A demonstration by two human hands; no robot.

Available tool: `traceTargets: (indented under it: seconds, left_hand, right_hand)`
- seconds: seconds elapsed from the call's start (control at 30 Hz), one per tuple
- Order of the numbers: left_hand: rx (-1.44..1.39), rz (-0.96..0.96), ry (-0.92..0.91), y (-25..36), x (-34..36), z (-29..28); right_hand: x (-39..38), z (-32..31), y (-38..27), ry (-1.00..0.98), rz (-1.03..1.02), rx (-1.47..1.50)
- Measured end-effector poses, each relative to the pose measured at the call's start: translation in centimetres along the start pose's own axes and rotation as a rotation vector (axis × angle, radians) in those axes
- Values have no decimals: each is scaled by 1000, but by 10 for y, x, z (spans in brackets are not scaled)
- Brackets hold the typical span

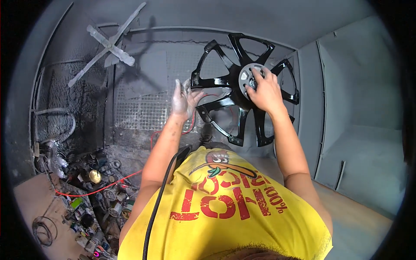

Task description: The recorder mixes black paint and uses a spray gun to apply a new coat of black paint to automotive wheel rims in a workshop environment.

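Head: blk wheel [234, 86], hub [245, 76] under R grip [266, 92], can't tell if clamped; L grip [183, 102] spread, beside it

Black wheel [233, 82], grey hub [248, 69], yellow red-lettered shirt [234, 229], red hose [130, 175]

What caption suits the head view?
Right fingers on the round grey hub of a glossy black spoked wheel; whitened left hand open nearby.

Glare on black wheel [234, 79], soft shadows, edges bowed, corners black
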State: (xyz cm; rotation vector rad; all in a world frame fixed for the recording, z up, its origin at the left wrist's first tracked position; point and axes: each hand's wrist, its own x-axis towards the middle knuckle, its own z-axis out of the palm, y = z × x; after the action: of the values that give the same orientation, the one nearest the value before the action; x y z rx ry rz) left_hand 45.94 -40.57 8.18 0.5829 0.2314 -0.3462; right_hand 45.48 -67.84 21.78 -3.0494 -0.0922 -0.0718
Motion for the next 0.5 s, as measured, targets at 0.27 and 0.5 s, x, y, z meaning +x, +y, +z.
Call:
traceTargets:
  seconds: [0.27, 0.5]
  left_hand:
    - [-59, -158, -106, -43, -40, -34]
    - [-141, -336, -134, -63, -73, -28]
  right_hand:
    - [17, -36, -4, -332, -139, -51]
    - [27, -29, 4, -326, -238, 74]
